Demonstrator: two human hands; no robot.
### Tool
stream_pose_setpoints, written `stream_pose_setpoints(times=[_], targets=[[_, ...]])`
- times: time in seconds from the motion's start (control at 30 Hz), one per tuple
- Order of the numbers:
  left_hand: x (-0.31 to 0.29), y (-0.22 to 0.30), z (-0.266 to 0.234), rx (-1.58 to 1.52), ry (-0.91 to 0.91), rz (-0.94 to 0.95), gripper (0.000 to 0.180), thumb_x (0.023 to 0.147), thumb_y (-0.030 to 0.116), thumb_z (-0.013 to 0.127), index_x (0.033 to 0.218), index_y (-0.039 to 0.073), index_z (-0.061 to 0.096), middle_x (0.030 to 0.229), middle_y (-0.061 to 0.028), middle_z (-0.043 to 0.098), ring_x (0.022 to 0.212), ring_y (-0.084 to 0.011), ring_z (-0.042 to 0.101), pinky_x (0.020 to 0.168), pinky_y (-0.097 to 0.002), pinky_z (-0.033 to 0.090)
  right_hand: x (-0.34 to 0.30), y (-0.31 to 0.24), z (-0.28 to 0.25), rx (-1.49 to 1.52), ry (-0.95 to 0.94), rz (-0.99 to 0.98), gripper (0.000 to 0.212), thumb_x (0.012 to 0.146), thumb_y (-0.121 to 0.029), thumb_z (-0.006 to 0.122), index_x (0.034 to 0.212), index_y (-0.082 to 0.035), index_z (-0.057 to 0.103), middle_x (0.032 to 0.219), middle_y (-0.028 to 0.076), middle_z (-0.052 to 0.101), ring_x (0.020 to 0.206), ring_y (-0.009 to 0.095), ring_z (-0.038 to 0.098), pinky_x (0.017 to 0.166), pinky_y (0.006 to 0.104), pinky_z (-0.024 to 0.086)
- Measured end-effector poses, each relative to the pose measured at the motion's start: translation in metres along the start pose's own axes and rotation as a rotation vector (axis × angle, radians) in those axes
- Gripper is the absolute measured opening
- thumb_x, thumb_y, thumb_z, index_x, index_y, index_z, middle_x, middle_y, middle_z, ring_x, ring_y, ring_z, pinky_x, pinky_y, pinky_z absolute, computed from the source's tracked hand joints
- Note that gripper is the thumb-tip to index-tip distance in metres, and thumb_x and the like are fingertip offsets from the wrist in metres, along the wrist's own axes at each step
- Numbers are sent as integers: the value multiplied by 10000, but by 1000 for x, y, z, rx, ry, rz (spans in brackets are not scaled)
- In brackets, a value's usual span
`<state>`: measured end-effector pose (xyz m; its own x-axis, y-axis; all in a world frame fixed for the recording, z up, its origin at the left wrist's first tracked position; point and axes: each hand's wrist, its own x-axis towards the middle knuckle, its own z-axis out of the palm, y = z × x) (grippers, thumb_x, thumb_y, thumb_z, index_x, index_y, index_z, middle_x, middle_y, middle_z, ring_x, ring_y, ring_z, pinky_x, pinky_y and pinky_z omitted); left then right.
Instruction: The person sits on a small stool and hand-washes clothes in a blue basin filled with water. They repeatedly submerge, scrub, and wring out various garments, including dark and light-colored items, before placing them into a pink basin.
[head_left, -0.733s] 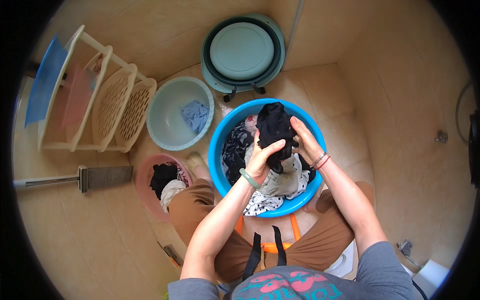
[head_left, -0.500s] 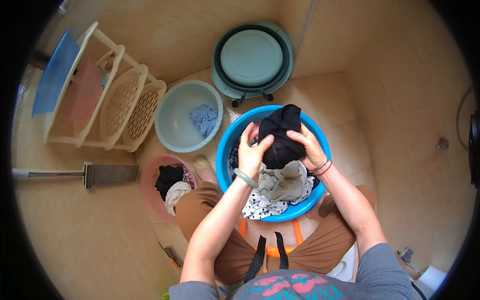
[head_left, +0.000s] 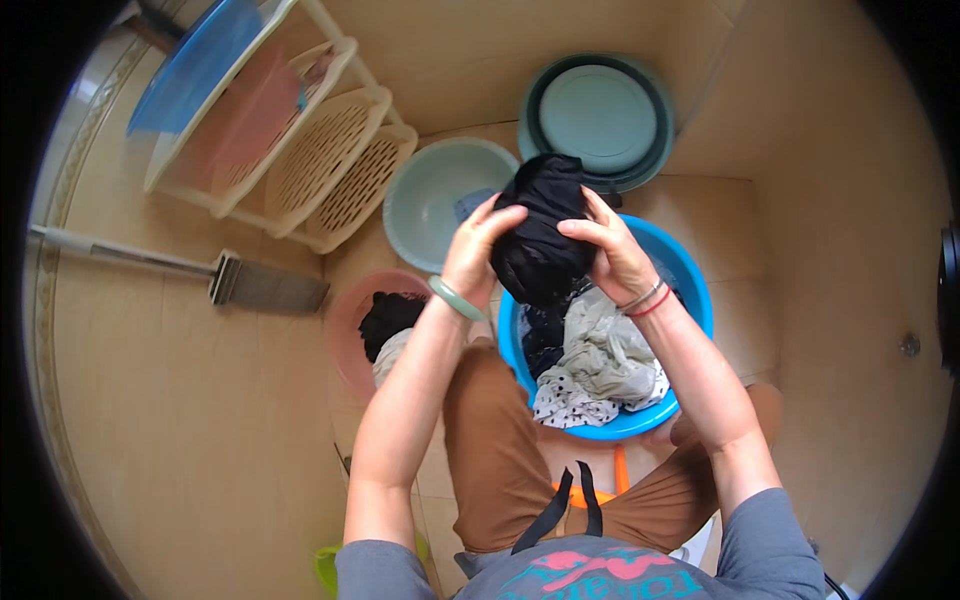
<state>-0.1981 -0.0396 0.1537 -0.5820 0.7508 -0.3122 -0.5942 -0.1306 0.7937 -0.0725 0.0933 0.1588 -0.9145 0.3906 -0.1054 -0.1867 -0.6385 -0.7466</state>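
Observation:
A bunched black garment (head_left: pixel 543 235) is gripped between my two hands, above the far left part of a blue basin (head_left: pixel 690 290). My left hand (head_left: pixel 478 250), with a pale green bangle at its wrist, presses on the garment's left side. On its right side is my right hand (head_left: pixel 612 250), thumb on top. In the blue basin lie a pale crumpled garment (head_left: pixel 605 345), a white cloth with black dots (head_left: pixel 575 400) and dark clothing (head_left: pixel 545 335). The black garment partly hides a blue cloth (head_left: pixel 472 205) in the pale green basin (head_left: pixel 420 210) behind.
A pink basin (head_left: pixel 345 330) with black and white clothes stands by my left leg. Beyond are a collapsible grey-green basin (head_left: pixel 600 120) and a cream tiered rack (head_left: pixel 330 160). A flat mop (head_left: pixel 270 285) leans at the left. Walls stand behind and at the right.
The black garment has moved up and left with both my hands, from over the blue basin toward the pale green one. My view has shifted, so the surroundings sit farther right.

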Motion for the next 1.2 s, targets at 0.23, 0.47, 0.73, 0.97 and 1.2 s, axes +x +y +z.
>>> stream_pose_setpoints(times=[0.23, 0.47, 0.73, 0.97, 1.2], targets=[[-60, 40, -130, -416, -173, -80, 632, 990, 493, 391, 1404, 15, 394, 1377, -131, 499, 1261, -244, 487, 1076, -380, 379, 48, 84, 82, -291, -133, 239, 759, 798, -179, 741, 1408, 56, 354, 1330, 135, 506, 1198, 189, 488, 1032, 300, 373], [-113, -2, -247, -568, 231, -99, 569, 964, 428, 505, 1392, 60, 429, 1390, -123, 492, 1242, -276, 508, 1069, -451, 393, 76, 190, 114, -826, -387, 632, 750, 857, -362, 676, 1405, 38, 356, 1302, 156, 526, 1118, 202, 542, 882, 333, 483], [-128, -27, -305, -707, 426, -160, 606, 947, 510, 482, 1370, 76, 462, 1354, -128, 527, 1238, -301, 511, 1046, -474, 410, 88, 235, 120, -551, -337, 936, 902, 886, -463, 629, 1494, 7, 157, 1520, 194, 250, 1238, 258, 442, 960, 398, 477], [-119, -38, -335, -611, 539, -98, 593, 937, 537, 483, 1345, 107, 501, 1331, -107, 552, 1213, -294, 531, 1029, -475, 418, 88, 275, 115, -610, -502, 938, 809, 916, -497, 564, 1489, -28, 238, 1533, 161, 266, 1412, 275, 265, 1131, 408, 261], [-88, -43, -369, -17, 965, -536, 838, 847, 647, 557, 1489, 187, 276, 1557, -74, 229, 1430, -246, 198, 1051, -609, 233, 101, 261, 49, -665, -408, 779, 584, 944, -496, 514, 1394, -125, 482, 1425, 52, 471, 1323, 168, 410, 1073, 373, 340]])
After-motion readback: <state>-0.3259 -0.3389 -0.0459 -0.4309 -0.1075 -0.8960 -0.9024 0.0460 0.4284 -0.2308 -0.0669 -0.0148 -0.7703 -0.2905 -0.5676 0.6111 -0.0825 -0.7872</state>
